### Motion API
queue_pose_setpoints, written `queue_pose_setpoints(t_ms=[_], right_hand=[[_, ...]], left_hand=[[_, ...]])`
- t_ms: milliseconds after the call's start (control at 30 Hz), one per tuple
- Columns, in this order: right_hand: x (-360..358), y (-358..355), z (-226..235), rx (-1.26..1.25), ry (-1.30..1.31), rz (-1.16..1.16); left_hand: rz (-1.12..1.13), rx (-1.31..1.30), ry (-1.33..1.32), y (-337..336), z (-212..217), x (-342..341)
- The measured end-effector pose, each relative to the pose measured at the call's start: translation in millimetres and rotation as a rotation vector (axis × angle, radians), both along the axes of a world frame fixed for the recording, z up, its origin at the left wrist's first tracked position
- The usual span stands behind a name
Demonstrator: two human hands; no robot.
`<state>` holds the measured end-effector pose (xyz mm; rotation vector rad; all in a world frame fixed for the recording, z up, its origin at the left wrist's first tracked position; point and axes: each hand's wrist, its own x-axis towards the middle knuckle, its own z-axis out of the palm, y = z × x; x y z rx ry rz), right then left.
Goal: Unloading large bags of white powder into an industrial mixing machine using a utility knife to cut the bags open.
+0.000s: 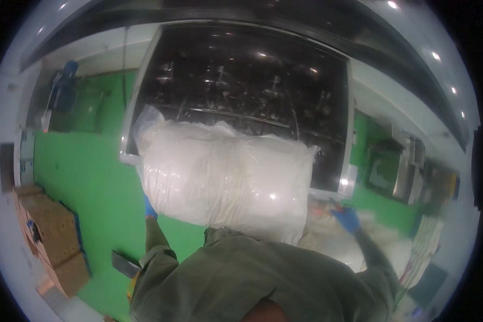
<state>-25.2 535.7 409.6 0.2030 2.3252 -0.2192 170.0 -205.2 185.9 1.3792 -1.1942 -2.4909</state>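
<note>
Slipping is the main risk to be feared for the large white bundle (225,180), which is set across the near edge of the dark panel (241,70) and is covered in slick, loose wrap (149,117). At the bundle's left edge, the blue-gloved left hand (151,208) is partly hidden, so whether it is spread or closed cannot be told. To the bundle's right, apart from it, the right hand (349,219) is held out; its grip cannot be told, though a small dark thing is perhaps held there. If steadied from one side only, the bundle could be rolled off toward the second bundle (333,249) at its near right, or its wrap could be torn on the panel's frame (130,159).
</note>
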Motion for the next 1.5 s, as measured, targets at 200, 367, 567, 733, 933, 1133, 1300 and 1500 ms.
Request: queue_pose_setpoints(t_ms=[200, 367, 567, 733, 933, 1133, 1300, 1500], right_hand=[[86.8, -99.3, 37.2, -0.141, 0.211, -0.547], [122.6, -148.0, 29.5, -0.168, 0.489, -0.490], [115.7, -148.7, -2.5, -0.377, 0.496, -0.789], [86.3, -153.6, -37.7, -0.674, 0.756, -1.131], [-69.9, -139.3, -43.5, -0.295, 0.490, -0.756], [-93.5, -150.0, -72.9, -0.519, 0.618, -0.896], [-52.1, -148.6, -80.0, -0.613, 0.707, -0.876], [-26.3, -138.1, -72.5, -0.740, 0.650, -1.030]], left_hand=[[-0.008, -0.150, 0.036, 22.8, 13.4, -29.9], [-0.132, -0.296, -0.015, 15.7, 70.7, -55.1], [-0.216, -0.525, 0.008, -43.8, 15.6, -79.2], [-0.117, -0.872, -0.211, -39.5, -6.9, -89.7], [-0.182, -1.003, -0.352, 31.2, 82.9, -115.1], [-0.210, -1.165, -0.430, 52.3, 100.6, -130.3], [-0.153, -1.083, -0.437, 28.1, 71.3, -121.5], [-0.269, -1.066, -0.407, 29.5, 85.5, -126.5]])
